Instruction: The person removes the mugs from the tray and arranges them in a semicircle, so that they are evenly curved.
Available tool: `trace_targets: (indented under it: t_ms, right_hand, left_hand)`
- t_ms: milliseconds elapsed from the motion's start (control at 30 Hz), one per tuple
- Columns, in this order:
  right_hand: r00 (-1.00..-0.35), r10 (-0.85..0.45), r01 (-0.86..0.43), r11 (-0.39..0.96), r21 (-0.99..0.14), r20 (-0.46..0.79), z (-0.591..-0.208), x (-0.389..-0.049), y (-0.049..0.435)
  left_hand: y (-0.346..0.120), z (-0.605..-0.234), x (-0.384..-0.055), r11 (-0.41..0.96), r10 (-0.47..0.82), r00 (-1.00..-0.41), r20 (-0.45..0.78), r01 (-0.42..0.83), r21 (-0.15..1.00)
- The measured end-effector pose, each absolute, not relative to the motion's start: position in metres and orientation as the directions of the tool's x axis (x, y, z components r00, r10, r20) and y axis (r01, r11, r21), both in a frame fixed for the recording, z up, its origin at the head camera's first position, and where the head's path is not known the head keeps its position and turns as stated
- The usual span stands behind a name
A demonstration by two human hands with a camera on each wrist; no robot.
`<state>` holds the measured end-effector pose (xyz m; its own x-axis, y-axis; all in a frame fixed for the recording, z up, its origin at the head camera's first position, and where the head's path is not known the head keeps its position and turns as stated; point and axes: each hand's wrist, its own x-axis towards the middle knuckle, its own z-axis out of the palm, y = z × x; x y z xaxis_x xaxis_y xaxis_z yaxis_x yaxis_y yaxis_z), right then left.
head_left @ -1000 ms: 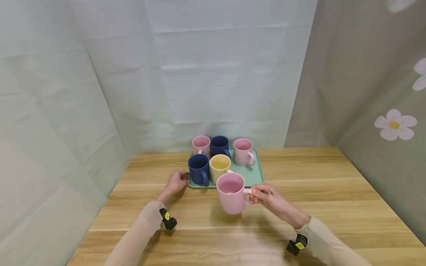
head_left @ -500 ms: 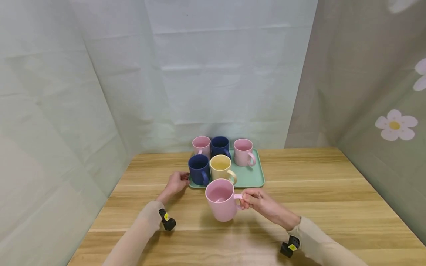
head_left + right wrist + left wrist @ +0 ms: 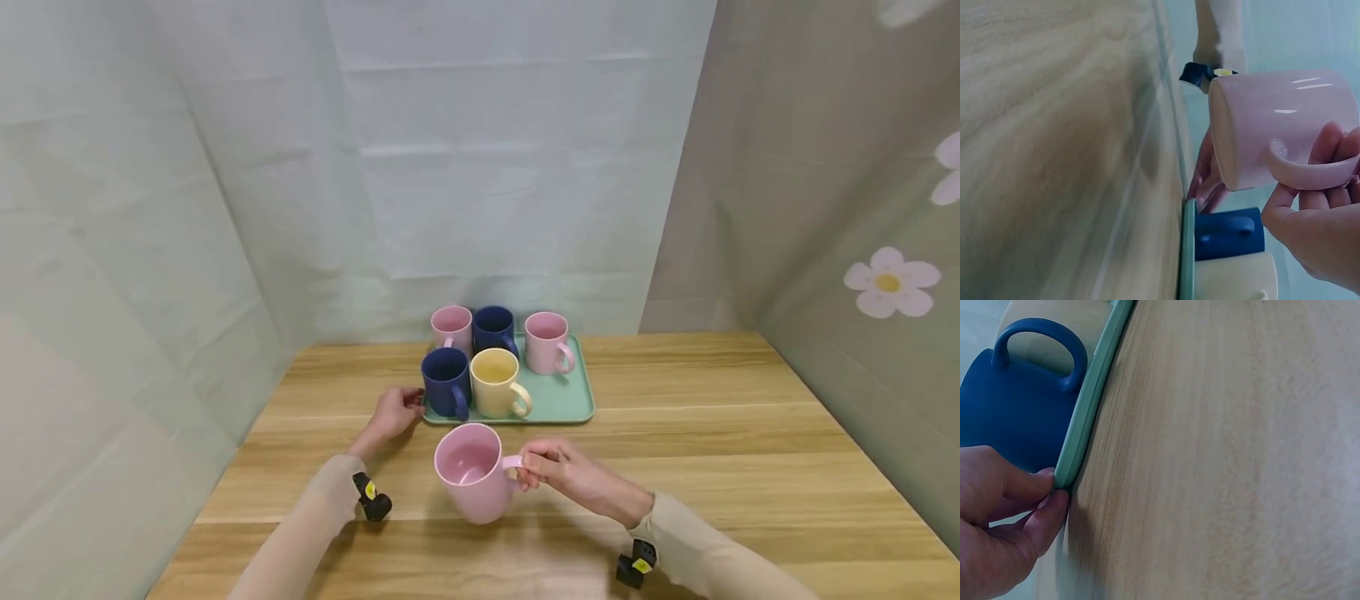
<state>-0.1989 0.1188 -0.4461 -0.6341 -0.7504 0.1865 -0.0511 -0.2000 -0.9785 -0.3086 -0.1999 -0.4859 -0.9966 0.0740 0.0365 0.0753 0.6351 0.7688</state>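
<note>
My right hand [image 3: 573,475] grips the handle of a pink mug [image 3: 480,492], held up off the table in front of the tray and tilted a little. In the right wrist view the fingers curl through the handle of this pink mug [image 3: 1285,125]. My left hand [image 3: 393,412] pinches the near left corner of the green tray [image 3: 566,400], thumb and fingertips at its rim in the left wrist view. Closest to that hand on the tray stands a dark blue mug [image 3: 447,385], with a yellow mug [image 3: 493,392] to its right.
Along the tray's back stand a pink mug [image 3: 452,327], another dark blue mug [image 3: 492,327] and, farther right, one more pink mug [image 3: 546,346]. The tray sits near the back of the wooden table [image 3: 697,450], before a hanging cloth [image 3: 495,183].
My right hand has carried the pink mug left and toward me, away from the yellow mug, whose handle now shows fully. The left hand stays at the tray's corner.
</note>
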Motion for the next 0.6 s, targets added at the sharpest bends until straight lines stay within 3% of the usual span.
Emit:
trace_targets:
  t_ms: [333,600]
  right_hand:
    - [-0.586,-0.786,-0.040,-0.212,-0.976,0.195,-0.448,-0.192,0.104]
    - [-0.507,-0.837,-0.003,-0.237,-0.972,0.206,-0.454,-0.183,0.095]
  left_hand:
    - [-0.201,-0.486,-0.310,0.611,0.070,-0.995,0.068,0.097,0.786]
    - [-0.200,-0.487,-0.307,0.614,0.052,-0.997,0.059,0.079,0.786]
